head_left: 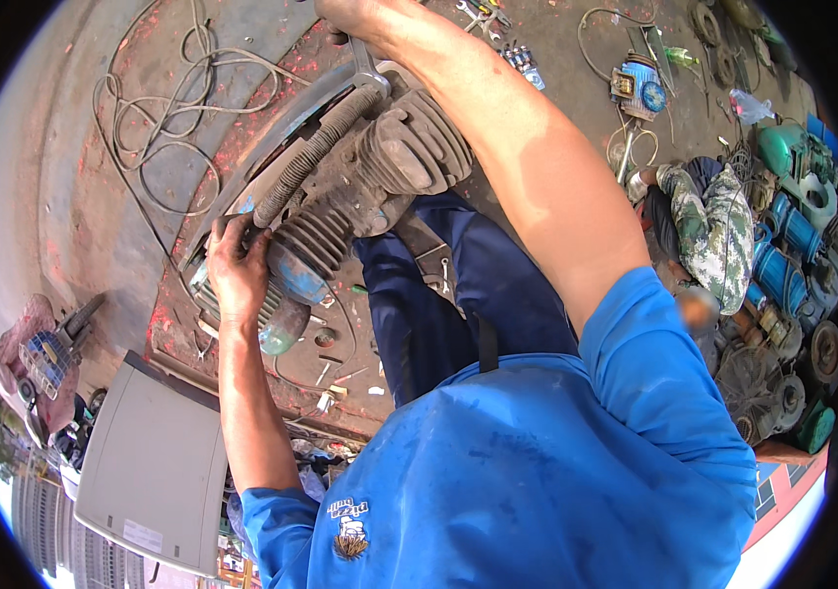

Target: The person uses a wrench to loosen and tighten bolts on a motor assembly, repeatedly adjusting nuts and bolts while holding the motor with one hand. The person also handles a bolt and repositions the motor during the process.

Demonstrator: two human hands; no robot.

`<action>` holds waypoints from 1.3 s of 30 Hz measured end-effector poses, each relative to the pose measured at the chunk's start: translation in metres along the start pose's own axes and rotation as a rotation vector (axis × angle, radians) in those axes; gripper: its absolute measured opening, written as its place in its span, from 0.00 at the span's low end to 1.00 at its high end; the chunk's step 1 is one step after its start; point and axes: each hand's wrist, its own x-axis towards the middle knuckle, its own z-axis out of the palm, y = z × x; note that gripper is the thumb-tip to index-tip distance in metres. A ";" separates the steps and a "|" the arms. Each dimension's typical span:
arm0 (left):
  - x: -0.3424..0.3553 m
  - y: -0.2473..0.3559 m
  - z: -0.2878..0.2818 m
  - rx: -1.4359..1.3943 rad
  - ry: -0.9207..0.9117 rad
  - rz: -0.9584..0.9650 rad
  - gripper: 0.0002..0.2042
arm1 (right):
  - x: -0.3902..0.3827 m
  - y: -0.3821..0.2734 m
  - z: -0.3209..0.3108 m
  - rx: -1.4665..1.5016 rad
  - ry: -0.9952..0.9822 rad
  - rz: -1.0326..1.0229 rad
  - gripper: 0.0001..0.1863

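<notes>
A greasy air compressor (419, 147) with finned cylinders lies in front of my legs. A ribbed metal tube (303, 165) runs along its left side. My right hand (345, 16), partly cut off by the upper edge, is closed around a spanner (367, 71). The spanner's jaw sits at the far end of the tube, by the fitting there. My left hand (238, 263) is at the tube's near end, its blackened fingers bent around it. Beside that hand are the second finned cylinder (311, 240) and a blue-painted part (296, 280).
A long cable (198, 88) lies in loops at the far left. Spanners (483, 15) and small tools lie on the stained floor. A blue motor part (641, 86) stands at the far right, near a pile of pumps and motors (782, 265). A pale cabinet (152, 461) stands at left.
</notes>
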 end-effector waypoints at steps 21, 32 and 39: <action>0.012 0.021 -0.018 -0.067 -0.195 -0.043 0.22 | -0.008 0.001 -0.033 0.423 -0.030 -0.456 0.24; 0.013 0.017 -0.015 0.031 -0.124 0.103 0.20 | -0.094 0.041 -0.093 -0.580 -0.085 -0.836 0.11; 0.017 0.022 -0.009 0.312 -0.154 0.010 0.20 | -0.088 0.074 -0.081 -0.964 -0.262 -0.740 0.28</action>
